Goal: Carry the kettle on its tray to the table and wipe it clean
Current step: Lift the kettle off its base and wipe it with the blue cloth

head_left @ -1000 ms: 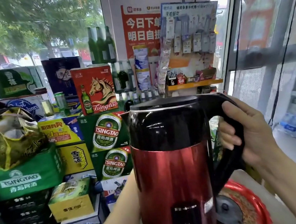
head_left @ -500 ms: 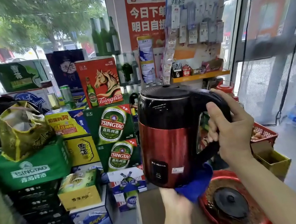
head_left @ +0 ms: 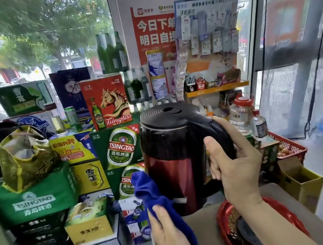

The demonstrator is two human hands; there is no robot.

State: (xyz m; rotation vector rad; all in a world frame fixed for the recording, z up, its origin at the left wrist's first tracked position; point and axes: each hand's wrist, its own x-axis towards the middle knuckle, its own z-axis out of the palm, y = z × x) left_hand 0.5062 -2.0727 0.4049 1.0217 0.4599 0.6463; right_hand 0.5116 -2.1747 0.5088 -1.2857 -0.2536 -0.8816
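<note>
While my right hand (head_left: 236,166) grips the kettle (head_left: 174,161) by its handle, my left hand (head_left: 169,234) presses a blue cloth (head_left: 151,193) against it; the red tray (head_left: 227,224) holds only the kettle's base (head_left: 250,232).

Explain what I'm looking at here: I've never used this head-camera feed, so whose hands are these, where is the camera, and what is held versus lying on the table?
There is no machine. A person wears one wide-angle camera on the head, looking forward and down, so the two bare hands enter from the bottom of the picture. The right hand grips the black handle of the red and black kettle and holds it up, off its base. The left hand holds a blue cloth pressed against the kettle's lower left side. On the table lies the red tray, with the kettle's dark round base resting in it. Behind stand stacked beer cartons and shop shelves, which play no part in the job.
</note>
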